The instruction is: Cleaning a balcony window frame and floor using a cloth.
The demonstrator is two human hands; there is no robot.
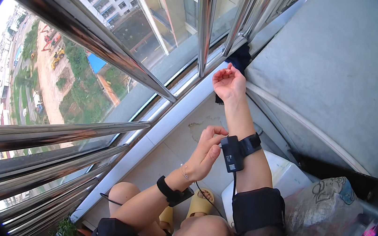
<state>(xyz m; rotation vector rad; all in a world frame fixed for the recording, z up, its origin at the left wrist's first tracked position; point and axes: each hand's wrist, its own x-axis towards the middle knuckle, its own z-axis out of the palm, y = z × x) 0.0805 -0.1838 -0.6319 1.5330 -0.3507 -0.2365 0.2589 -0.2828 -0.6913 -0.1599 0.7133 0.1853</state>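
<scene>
My left hand (207, 152) is raised with its fingers spread and slightly bent. Its fingertips are beside a black box-shaped device (232, 153) strapped to my right forearm; whether they touch it I cannot tell. My right hand (229, 83) is stretched out ahead, palm up, with the fingers loosely curled and nothing visible in the palm. Behind it lies a dark cloth (240, 58), partly hidden by the hand. A second black device (181, 197) sits on a strap at my left wrist, below a thin bracelet (185, 173).
Metal railings (112, 48) and window glass run along the left, above a white ledge (159, 130). A large grey panel (333, 65) fills the right. Beneath it are a pale pipe (305, 121), a white box (280, 170) and a stuffed plastic bag (323, 208). A plant (69, 230) grows lower left.
</scene>
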